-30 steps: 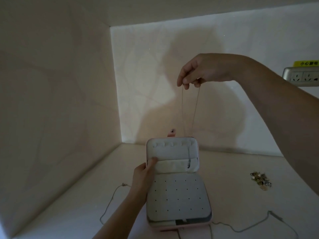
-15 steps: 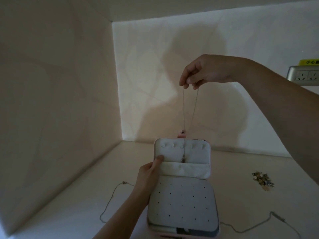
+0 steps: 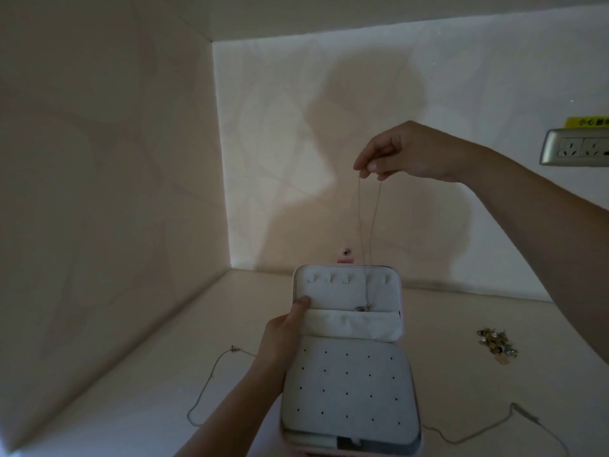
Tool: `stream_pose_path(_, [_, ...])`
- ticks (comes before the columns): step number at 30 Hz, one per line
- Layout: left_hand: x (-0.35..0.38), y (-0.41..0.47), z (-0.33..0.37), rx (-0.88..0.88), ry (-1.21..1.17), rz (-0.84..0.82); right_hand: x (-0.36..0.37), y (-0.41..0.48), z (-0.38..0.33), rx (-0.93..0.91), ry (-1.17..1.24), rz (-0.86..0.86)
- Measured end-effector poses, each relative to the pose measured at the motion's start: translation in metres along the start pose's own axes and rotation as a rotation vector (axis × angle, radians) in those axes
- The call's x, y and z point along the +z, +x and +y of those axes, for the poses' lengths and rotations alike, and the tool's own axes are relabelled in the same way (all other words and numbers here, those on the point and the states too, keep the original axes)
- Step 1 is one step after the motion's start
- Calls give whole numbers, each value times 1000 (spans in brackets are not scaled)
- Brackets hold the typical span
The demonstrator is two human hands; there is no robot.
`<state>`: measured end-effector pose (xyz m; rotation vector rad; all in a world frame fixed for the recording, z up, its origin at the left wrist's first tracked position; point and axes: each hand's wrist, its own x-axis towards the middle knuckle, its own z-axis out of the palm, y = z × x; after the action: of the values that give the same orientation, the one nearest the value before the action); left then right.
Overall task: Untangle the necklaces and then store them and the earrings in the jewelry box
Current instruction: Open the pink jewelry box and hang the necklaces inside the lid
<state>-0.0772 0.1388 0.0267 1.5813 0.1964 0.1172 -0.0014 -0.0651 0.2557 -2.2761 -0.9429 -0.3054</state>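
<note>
A pink jewelry box [image 3: 349, 384] stands open on the counter, its pale lining showing a row of hooks in the lid and a dotted earring panel below. My left hand [image 3: 283, 338] grips the box's left edge, thumb on the lid lining. My right hand [image 3: 395, 153] is raised above the box, pinching a thin necklace [image 3: 369, 219] that hangs down in a loop. Its pendant [image 3: 362, 308] rests at the lid's pocket edge. A second necklace [image 3: 211, 380] lies on the counter left of the box. A third necklace [image 3: 514, 413] lies at the right. A pile of earrings [image 3: 496, 343] sits further right.
The counter sits in a corner, with a wall close on the left and a tiled wall behind. A power socket strip [image 3: 576, 150] with a yellow label is fixed to the back wall at the right. The lid's snap tab [image 3: 346, 253] sticks up behind the box.
My right hand has come down and moved right, lowering the necklace so its pendant now reaches the lid pocket. The box has shifted slightly right in view.
</note>
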Motion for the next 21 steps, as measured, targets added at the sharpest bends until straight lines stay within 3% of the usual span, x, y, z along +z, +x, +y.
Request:
stream_pose_path(13, [-1, 0, 1, -106, -137, -24, 21, -12, 12, -1, 259, 213])
stream_pose_path(21, [-2, 3, -3, -130, -287, -121, 53, -33, 24, 65, 231, 50])
